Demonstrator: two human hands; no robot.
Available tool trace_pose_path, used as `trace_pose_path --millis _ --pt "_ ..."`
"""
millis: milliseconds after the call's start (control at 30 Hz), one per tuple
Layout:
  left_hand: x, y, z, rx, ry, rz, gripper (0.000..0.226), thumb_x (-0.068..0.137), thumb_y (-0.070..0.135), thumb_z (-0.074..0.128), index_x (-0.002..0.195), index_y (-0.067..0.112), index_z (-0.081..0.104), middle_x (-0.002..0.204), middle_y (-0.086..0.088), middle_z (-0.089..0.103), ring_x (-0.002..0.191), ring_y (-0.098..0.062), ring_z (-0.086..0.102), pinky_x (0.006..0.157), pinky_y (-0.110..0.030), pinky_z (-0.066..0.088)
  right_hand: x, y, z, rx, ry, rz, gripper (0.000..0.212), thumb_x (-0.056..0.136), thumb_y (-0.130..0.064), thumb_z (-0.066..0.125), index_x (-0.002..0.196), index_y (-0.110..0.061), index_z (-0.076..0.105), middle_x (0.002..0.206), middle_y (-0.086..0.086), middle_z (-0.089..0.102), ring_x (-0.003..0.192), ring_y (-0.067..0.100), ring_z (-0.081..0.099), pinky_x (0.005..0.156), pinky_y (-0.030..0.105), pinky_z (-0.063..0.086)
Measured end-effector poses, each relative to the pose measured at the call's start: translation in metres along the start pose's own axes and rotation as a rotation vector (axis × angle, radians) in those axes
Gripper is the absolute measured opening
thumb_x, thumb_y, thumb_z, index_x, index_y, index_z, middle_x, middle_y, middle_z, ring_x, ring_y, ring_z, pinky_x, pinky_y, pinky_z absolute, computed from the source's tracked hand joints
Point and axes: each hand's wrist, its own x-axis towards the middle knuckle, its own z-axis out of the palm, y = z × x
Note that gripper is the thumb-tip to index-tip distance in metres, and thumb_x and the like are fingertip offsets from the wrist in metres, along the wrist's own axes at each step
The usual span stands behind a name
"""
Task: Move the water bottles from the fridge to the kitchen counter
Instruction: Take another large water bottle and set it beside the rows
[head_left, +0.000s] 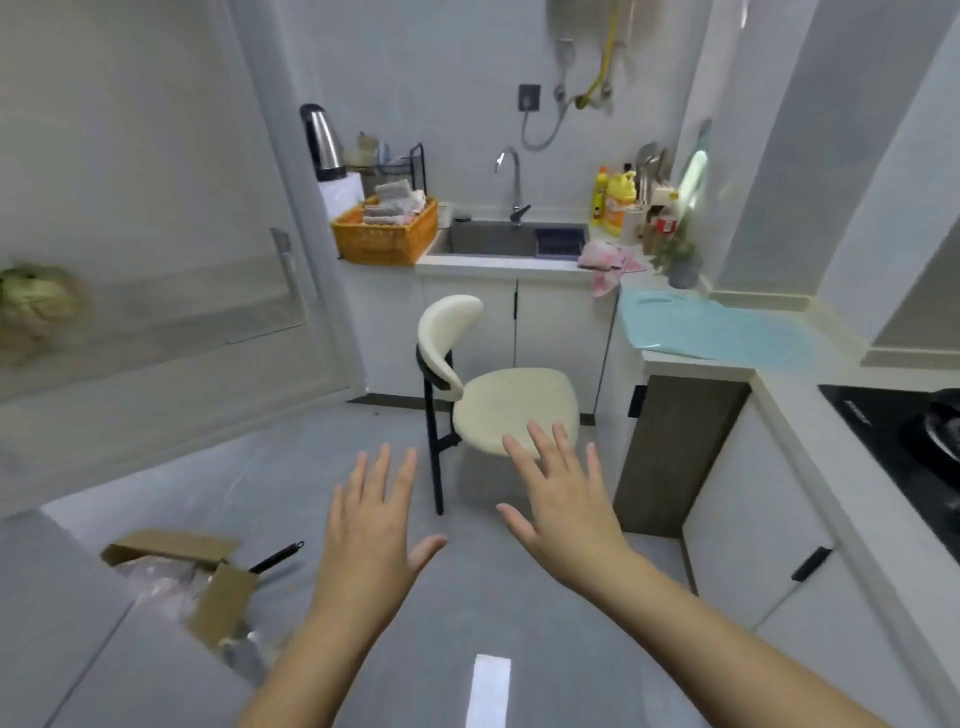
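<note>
Left hand (371, 535) and right hand (563, 512) out flat, palms down, fingers (382, 473) spread straight, gripping nothing, a gap between them over bare floor (311, 467). Just beyond the right fingers, a cream chair (514, 405) in the middle of the passage; down-left of the left fingers, an open cardboard box (218, 587). Right of the right fingers, the counter (800, 421) edge, running back toward the sink (493, 236); whereabouts of the water bottles impossible to tell.

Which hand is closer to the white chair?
The right hand: in this view its fingertips overlap the front seat edge of the chair. The left hand is lower, to the left of its black leg.
</note>
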Motion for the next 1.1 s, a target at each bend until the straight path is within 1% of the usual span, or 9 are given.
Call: trace_pose_path --millis 67,233,433,533,633,733,767,933,1100 --pt "-0.008 -0.040 -0.008 0.008 0.010 -0.106 0.098 0.069 0.053 0.078 0.149 0.015 0.035 0.151 -0.015 0.038 0.141 -0.039 0.032 0.104 -0.055 0.040 0.021 -0.038 0.009 0.011 -0.016 -0.082 0.073 0.098 -0.051 0.045 0.158 -0.028 0.009 0.166 0.005 0.001 0.153 0.030 -0.006 0.120 0.056 0.000" --pt "-0.035 -0.110 -0.021 0.054 0.030 -0.289 0.100 0.065 0.053 0.081 0.147 0.015 0.037 0.147 -0.017 0.043 0.137 -0.040 0.037 0.100 -0.056 0.042 0.057 -0.105 0.021 0.019 -0.075 -0.261 0.073 0.100 -0.052 0.039 0.158 -0.030 0.001 0.166 0.004 -0.008 0.151 0.028 -0.015 0.119 0.053 -0.007" --pt "-0.062 -0.149 -0.034 0.027 0.058 -0.475 0.092 0.083 0.057 0.062 0.154 0.024 0.015 0.161 -0.007 0.014 0.149 -0.030 0.006 0.117 -0.048 0.018 0.089 -0.158 0.042 0.038 -0.110 -0.449 0.071 0.100 -0.052 0.041 0.158 -0.027 0.007 0.166 0.007 0.000 0.152 0.032 -0.010 0.119 0.055 -0.004" --pt "-0.068 -0.165 -0.047 0.066 0.074 -0.561 0.092 0.083 0.055 0.064 0.154 0.024 0.015 0.160 -0.010 0.017 0.149 -0.032 0.008 0.117 -0.049 0.019 0.106 -0.184 0.051 0.051 -0.149 -0.536 0.070 0.100 -0.052 0.038 0.158 -0.027 0.009 0.166 0.007 0.002 0.152 0.033 -0.007 0.119 0.054 -0.003" --pt "-0.077 -0.178 -0.064 0.120 0.106 -0.683 0.092 0.083 0.056 0.063 0.154 0.022 0.015 0.161 -0.011 0.016 0.149 -0.032 0.007 0.118 -0.049 0.018 0.123 -0.217 0.057 0.051 -0.159 -0.673 0.068 0.095 -0.057 0.033 0.155 -0.025 0.025 0.162 0.011 0.023 0.150 0.038 0.016 0.116 0.060 0.017" --pt "-0.092 -0.196 -0.078 0.181 0.139 -0.784 0.092 0.084 0.056 0.061 0.154 0.020 0.015 0.161 -0.010 0.013 0.149 -0.030 0.006 0.118 -0.047 0.014 0.138 -0.258 0.064 0.063 -0.140 -0.817 0.069 0.086 -0.054 0.058 0.145 -0.022 0.038 0.150 0.013 0.044 0.140 0.041 0.039 0.105 0.064 0.039" --pt "-0.099 -0.202 -0.084 0.203 0.149 -0.819 0.091 0.084 0.055 0.062 0.154 0.020 0.015 0.162 -0.010 0.012 0.149 -0.030 0.005 0.118 -0.047 0.012 0.140 -0.273 0.063 0.085 -0.137 -0.867 0.070 0.086 -0.052 0.060 0.146 -0.023 0.036 0.152 0.013 0.042 0.141 0.042 0.037 0.106 0.064 0.037" --pt "-0.135 -0.226 -0.124 0.314 0.201 -1.009 0.092 0.087 0.055 0.059 0.155 0.023 0.007 0.163 -0.006 0.002 0.150 -0.027 -0.005 0.119 -0.045 0.005 0.144 -0.348 0.059 0.164 -0.154 -1.077 0.069 0.100 -0.050 0.040 0.157 -0.026 0.009 0.166 0.006 -0.001 0.152 0.032 -0.006 0.120 0.055 0.002" --pt "-0.173 -0.265 -0.161 0.409 0.274 -1.132 0.089 0.086 0.055 0.061 0.154 0.021 0.016 0.162 -0.009 0.011 0.149 -0.029 0.002 0.119 -0.049 0.011 0.145 -0.431 0.047 0.222 -0.131 -1.216 0.070 0.101 -0.050 0.038 0.157 -0.028 0.002 0.166 0.006 -0.007 0.152 0.030 -0.010 0.120 0.052 0.001"
